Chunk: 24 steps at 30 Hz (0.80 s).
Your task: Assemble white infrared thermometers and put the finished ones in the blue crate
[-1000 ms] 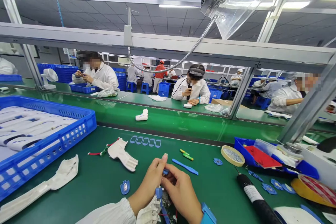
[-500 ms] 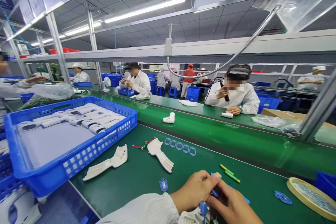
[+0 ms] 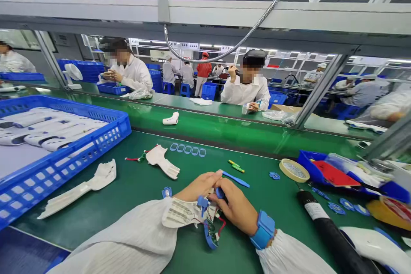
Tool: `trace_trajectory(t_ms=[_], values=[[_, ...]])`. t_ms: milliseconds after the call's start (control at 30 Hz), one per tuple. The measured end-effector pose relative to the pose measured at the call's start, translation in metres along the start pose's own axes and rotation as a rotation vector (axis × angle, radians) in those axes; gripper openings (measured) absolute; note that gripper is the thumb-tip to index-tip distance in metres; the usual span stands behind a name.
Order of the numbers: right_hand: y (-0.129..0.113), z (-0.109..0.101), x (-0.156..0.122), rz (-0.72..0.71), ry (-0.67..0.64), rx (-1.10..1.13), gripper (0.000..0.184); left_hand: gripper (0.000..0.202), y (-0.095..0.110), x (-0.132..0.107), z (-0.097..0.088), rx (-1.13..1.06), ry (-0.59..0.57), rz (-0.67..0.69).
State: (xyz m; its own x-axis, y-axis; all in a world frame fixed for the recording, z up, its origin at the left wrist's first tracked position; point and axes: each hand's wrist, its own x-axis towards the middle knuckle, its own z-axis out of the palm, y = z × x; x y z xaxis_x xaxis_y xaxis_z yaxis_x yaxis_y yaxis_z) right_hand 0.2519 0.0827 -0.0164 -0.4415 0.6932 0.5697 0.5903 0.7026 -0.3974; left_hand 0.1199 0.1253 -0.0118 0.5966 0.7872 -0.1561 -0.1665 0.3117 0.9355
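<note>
My left hand [image 3: 199, 187] and my right hand [image 3: 236, 206] meet over a white housing half [image 3: 180, 213] low in the middle of the view. Both are closed, pinching a small blue part [image 3: 220, 192] at the top of the housing. A blue trigger piece [image 3: 202, 202], a green circuit board [image 3: 211, 229] and red wires [image 3: 221, 224] hang at the housing's right end. My right wrist wears a blue strap [image 3: 263, 229]. The housing rests on the green mat [image 3: 128, 205].
A blue crate [image 3: 67, 165] of white shells stands left. Loose white shell halves [image 3: 80, 188] [image 3: 162, 162], a row of blue rings [image 3: 188, 150], a blue spudger [image 3: 236, 178], a tape roll [image 3: 293, 170] and a black tool [image 3: 327, 231] lie around. Across the conveyor [image 3: 208, 128] other people work.
The view swung left and then back right and down. My hands stayed together on the housing and the small blue part, which now show in full lower in the picture.
</note>
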Motion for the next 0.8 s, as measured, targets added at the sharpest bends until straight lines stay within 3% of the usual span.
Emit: trace_trajectory(t_ms=[233,433,567,800], values=[[0.0,0.003,-0.005,-0.237,0.015,-0.021,0.009,0.05,-0.005,-0.004,0.001,-0.101,-0.1,-0.075],[-0.006,-0.003,-0.009,-0.261,0.036,0.051,0.012,0.045,-0.01,-0.008,-0.006,-0.153,-0.178,-0.167],[-0.013,-0.006,-0.015,-0.102,0.083,0.123,0.011,0.044,-0.002,-0.01,-0.015,-0.156,-0.15,-0.156],[-0.021,-0.018,-0.012,0.483,0.021,0.552,0.006,0.044,0.004,-0.007,-0.015,-0.134,-0.074,-0.101]])
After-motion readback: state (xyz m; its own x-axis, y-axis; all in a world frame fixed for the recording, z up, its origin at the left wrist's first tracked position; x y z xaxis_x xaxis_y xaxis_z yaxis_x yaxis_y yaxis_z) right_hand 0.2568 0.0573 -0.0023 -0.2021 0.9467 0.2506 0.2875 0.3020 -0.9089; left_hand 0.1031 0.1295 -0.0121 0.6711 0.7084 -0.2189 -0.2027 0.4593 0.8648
